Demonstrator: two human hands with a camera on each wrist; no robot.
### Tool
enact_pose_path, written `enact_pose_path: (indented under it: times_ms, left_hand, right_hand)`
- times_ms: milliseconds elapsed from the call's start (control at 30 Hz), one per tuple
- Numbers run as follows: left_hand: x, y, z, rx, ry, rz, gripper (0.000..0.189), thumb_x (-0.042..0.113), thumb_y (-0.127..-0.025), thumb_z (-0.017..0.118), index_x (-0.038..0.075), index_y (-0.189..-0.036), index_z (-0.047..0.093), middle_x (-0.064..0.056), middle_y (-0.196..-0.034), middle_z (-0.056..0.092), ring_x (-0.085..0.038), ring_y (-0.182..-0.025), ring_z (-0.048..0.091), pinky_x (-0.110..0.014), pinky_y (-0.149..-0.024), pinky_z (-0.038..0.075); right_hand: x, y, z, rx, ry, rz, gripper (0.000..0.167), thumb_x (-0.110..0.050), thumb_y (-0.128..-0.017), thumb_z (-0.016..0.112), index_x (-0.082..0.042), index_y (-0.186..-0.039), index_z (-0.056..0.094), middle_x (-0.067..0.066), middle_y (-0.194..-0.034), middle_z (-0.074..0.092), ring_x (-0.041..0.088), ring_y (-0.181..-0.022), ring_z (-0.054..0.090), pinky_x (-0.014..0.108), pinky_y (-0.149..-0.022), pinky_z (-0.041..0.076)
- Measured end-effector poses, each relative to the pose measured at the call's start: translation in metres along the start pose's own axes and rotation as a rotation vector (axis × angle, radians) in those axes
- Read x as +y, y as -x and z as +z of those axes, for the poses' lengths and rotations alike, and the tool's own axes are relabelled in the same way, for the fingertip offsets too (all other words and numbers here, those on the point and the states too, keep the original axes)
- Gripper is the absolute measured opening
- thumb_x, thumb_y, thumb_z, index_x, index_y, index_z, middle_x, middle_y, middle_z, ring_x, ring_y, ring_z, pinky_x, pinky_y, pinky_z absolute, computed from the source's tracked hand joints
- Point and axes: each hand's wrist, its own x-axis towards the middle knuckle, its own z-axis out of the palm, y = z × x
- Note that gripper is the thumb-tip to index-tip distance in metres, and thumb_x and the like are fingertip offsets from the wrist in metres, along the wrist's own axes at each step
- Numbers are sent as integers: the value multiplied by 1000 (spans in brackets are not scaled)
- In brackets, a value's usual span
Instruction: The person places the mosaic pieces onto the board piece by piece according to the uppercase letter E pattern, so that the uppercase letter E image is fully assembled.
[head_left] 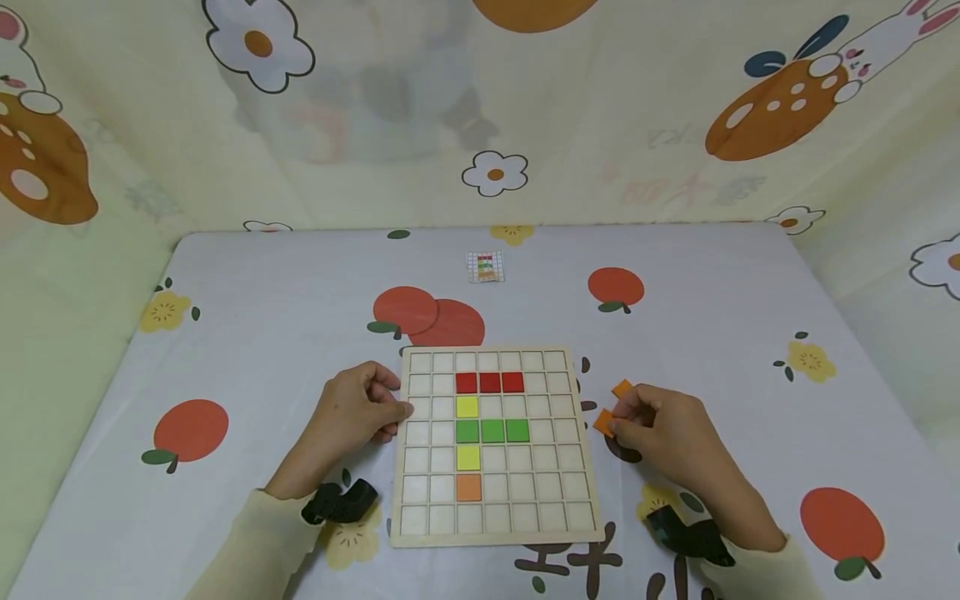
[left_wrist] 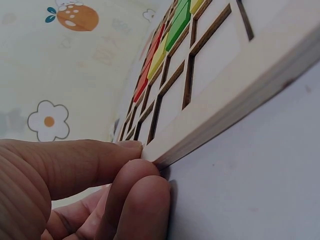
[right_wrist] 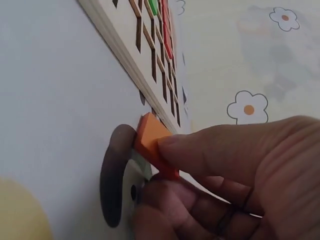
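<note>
A wooden grid board [head_left: 497, 540] lies flat at the middle of the table, with square tiles in some cells. A row of red tiles [head_left: 490, 382] is near its top, then a yellow tile [head_left: 467, 407], a green row [head_left: 492, 431], another yellow tile and an orange tile [head_left: 468, 487]. At the board's left edge, my left hand [head_left: 352, 408] pinches the rim, thumb on top. Right of the board, my right hand [head_left: 663, 425] holds an orange square tile [right_wrist: 152, 140] between thumb and fingers. A second orange piece [head_left: 622, 388] shows by its fingertips, partly hidden.
Behind the board lies a small pattern card [head_left: 486, 267] with a coloured grid. The tablecloth [head_left: 262, 333] is printed with fruit and flowers. A patterned curtain [head_left: 390, 125] hangs along the table's back edge. Black straps [head_left: 341, 502] are around both wrists.
</note>
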Motion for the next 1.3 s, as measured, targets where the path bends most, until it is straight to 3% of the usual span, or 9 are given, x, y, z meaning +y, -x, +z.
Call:
enact_pose_path:
  times_ms: [200, 333, 433, 633, 800, 1000, 1133, 1300]
  left_hand:
    - [0, 0, 0, 4, -4, 5, 31, 6, -88, 83, 0, -110, 63, -8, -77, 67, -16, -57, 64, -30, -57, 60]
    - [-1, 0, 0, 6, -13, -9, 31, 6, -88, 83, 0, -110, 63, -8, -77, 67, -16, -57, 64, -30, -57, 60]
    - [-1, 0, 1, 6, -18, -22, 31, 6, -88, 83, 1, -110, 63, -8, -78, 67, -17, -57, 64, -30, -57, 60]
    - [-1, -1, 1, 10, -19, -24, 31, 6, -87, 83, 1, -110, 63, -8, -78, 68, -17, -57, 64, -30, -58, 60]
    - [0, -2, 2, 13, -22, -27, 31, 6, -87, 83, 2, -110, 63, -8, -77, 67, -17, -57, 64, -29, -57, 59]
    - [0, -2, 3, 3, -8, -23, 31, 6, -87, 83, 1, -110, 62, -9, -78, 67, -17, -57, 64, -29, -57, 59]
    - [0, -1, 3, 7, -11, -32, 31, 6, -87, 83, 1, -110, 62, -9, -78, 67, -18, -57, 64, -28, -57, 59]
    - [0, -1, 1, 5, -20, -19, 31, 6, -88, 83, 1, -110, 62, -9, -78, 67, -18, -57, 64, -28, -57, 59]
  right_hand:
    - [4, 2, -2, -60, -83, -70, 22, 4, -91, 70, -6, -110, 77, -1, -83, 69, 9, -62, 53, 23, -49, 42]
    - [6, 4, -2, -119, -141, -84, 21, 4, -91, 70, -5, -108, 78, -1, -83, 67, 7, -61, 52, 23, -49, 42]
    - [6, 6, -2, -133, -123, -82, 22, 3, -87, 72, -4, -107, 79, -2, -80, 65, 7, -63, 55, 23, -54, 46]
    - [6, 7, -5, -167, -76, -99, 29, 5, -79, 79, -2, -107, 78, 0, -89, 70, 7, -71, 60, 23, -63, 54]
    - [5, 8, -2, -140, -3, -107, 24, 2, -78, 83, -4, -101, 77, -4, -83, 62, 7, -71, 55, 23, -62, 49]
    - [-7, 9, 2, -99, 56, -63, 18, -6, -79, 86, -8, -95, 77, -7, -72, 56, 9, -67, 52, 23, -59, 43]
    - [-21, 11, 9, -98, -17, -76, 22, -5, -80, 86, -6, -100, 76, -6, -75, 58, 9, -68, 53, 22, -60, 46]
    - [-40, 16, 21, -156, -90, -125, 23, -4, -80, 86, -7, -102, 76, -6, -77, 58, 8, -69, 53, 21, -59, 49]
